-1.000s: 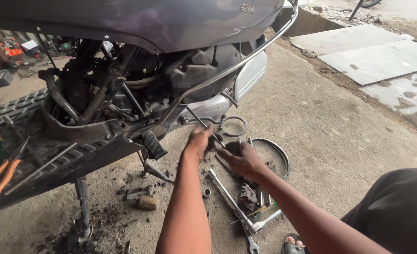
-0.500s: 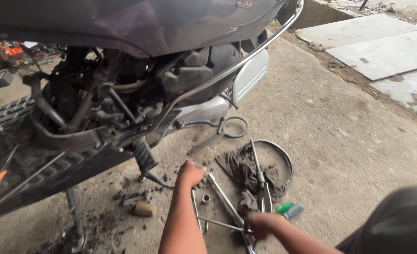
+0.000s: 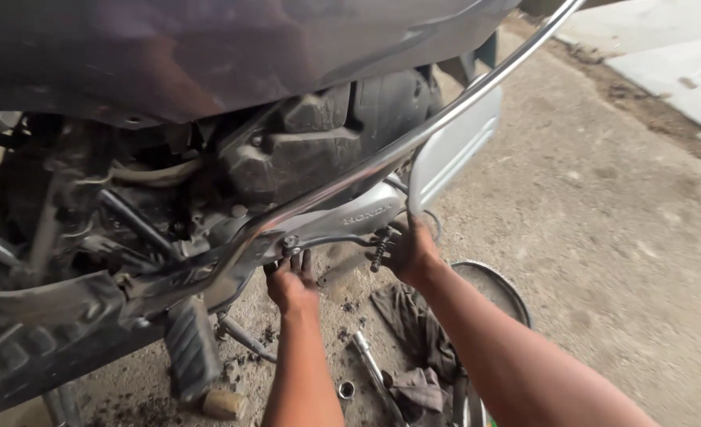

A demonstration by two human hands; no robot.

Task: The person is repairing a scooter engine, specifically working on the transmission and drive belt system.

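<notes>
The left hand [image 3: 291, 283] is reaching up under the scooter, its fingers curling around the low end of the bent chrome steel guard tube [image 3: 382, 162], just where a small bolt [image 3: 289, 242] is pinning it to the silver engine cover [image 3: 342, 217]. The right hand [image 3: 410, 253] is closing its grip around the short downward leg of the same tube, beside a dark coiled spring [image 3: 380, 249]; how tightly either hand is gripping cannot be told. The tube is running from low left, near the black rubber footrest [image 3: 188, 344], up to the far right under the grey body panel [image 3: 232, 47]. It is looking stiff, fairly heavy and smooth, so likely slippery when greasy; the bends near the mounts are looking like the surest places to take hold. Below, the rough concrete floor [image 3: 604, 237] is carrying crumbs of dirt, a dirty grey rag [image 3: 414, 324], a long steel socket wrench [image 3: 374, 368] and a round dark metal pan [image 3: 497, 289]. The place is looking like an open workshop, with pale paving slabs [image 3: 667, 55] lying far right.
</notes>
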